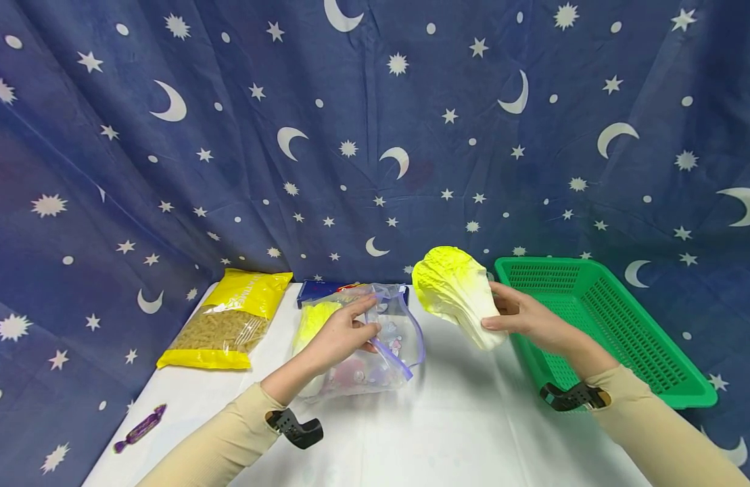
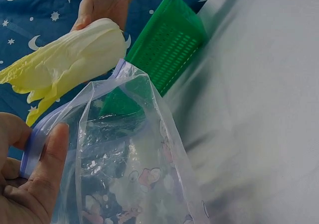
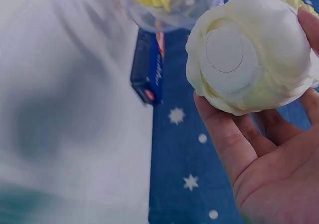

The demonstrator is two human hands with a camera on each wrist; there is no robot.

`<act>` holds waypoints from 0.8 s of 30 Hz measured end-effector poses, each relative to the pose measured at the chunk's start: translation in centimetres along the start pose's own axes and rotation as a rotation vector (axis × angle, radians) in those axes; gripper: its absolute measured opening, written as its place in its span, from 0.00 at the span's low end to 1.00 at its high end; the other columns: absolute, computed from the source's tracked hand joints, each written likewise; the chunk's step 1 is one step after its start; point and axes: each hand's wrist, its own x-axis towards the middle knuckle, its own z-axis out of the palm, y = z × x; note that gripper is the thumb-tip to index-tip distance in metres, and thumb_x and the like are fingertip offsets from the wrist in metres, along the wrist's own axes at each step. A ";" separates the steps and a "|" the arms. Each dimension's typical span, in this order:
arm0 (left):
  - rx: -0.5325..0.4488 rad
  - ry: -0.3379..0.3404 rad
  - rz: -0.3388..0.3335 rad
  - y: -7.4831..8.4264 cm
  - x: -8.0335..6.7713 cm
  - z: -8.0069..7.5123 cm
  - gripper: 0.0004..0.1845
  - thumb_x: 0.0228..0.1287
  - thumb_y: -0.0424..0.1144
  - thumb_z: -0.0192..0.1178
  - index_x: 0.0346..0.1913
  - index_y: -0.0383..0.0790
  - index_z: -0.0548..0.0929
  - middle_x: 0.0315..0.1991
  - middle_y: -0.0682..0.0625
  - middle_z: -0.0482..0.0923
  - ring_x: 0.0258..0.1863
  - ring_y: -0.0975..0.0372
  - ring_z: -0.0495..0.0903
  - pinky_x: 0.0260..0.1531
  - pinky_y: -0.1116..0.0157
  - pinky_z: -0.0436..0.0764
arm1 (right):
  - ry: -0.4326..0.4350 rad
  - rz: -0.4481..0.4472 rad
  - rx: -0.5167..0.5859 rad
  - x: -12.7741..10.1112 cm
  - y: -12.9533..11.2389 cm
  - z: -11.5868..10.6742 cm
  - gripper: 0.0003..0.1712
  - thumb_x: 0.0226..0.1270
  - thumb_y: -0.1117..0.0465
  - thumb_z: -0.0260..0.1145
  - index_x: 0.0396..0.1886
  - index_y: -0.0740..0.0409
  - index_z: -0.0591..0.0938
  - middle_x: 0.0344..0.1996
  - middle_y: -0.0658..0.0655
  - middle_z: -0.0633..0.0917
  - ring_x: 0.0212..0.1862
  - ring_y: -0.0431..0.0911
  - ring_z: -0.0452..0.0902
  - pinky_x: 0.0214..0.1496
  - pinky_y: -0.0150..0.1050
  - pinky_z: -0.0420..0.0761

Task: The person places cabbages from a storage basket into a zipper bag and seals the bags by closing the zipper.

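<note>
Left hand (image 1: 341,335) is on the bag (image 1: 375,348), thumb and fingers pinching the purple zip strip at its mouth; the left wrist view shows that pinch close up, thumb (image 2: 47,171) pressed along the strip, the mouth of the bag (image 2: 129,149) pulled open and lifted. The bag is clear plastic with small cartoon prints, and it lies on the white table (image 1: 448,419) at centre. There is already something yellow-green inside it, at the left end, under the left hand.

Right hand (image 1: 521,314) holds a cabbage (image 1: 456,294) up off the table, fingers wrapped round its pale stem end, leafy yellow tip pointing up and left. From the right wrist view the cut base of the cabbage (image 3: 249,50) faces the camera, cradled in the fingers (image 3: 224,139), with the thumb on its far side. The cabbage sits just right of the bag's mouth, close to it but not touching, and not inside.

Just behind the right hand, a green basket (image 1: 630,325) stands on the table's right side; the left wrist view catches its mesh wall (image 2: 169,50) behind the bag. Over on the left, a yellow pasta pack (image 1: 228,318) lies flat. A blue box (image 1: 326,289) peeks out behind the bag, at the table's far edge. Near the front left corner, a purple wrapped candy (image 1: 140,427). Starry blue cloth (image 1: 375,135) hangs all round as backdrop.
</note>
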 end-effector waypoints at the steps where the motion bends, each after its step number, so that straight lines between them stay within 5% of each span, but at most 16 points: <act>1: -0.001 0.000 0.001 0.0 0.0 0.0 0.34 0.70 0.33 0.61 0.78 0.37 0.65 0.79 0.45 0.58 0.29 0.58 0.85 0.37 0.62 0.88 | -0.008 0.001 0.009 0.2 0.2 0.4 0.44 0.72 0.64 0.65 0.83 0.53 0.56 0.64 0.65 0.74 0.60 0.55 0.77 0.55 0.48 0.83; 24: -0.025 0.028 -0.053 -0.1 0.3 0.2 0.36 0.67 0.31 0.54 0.79 0.40 0.63 0.80 0.48 0.56 0.25 0.57 0.84 0.36 0.61 0.88 | -0.120 0.038 -0.001 2.3 3.5 4.7 0.42 0.67 0.59 0.72 0.78 0.53 0.65 0.62 0.61 0.76 0.58 0.59 0.75 0.53 0.45 0.82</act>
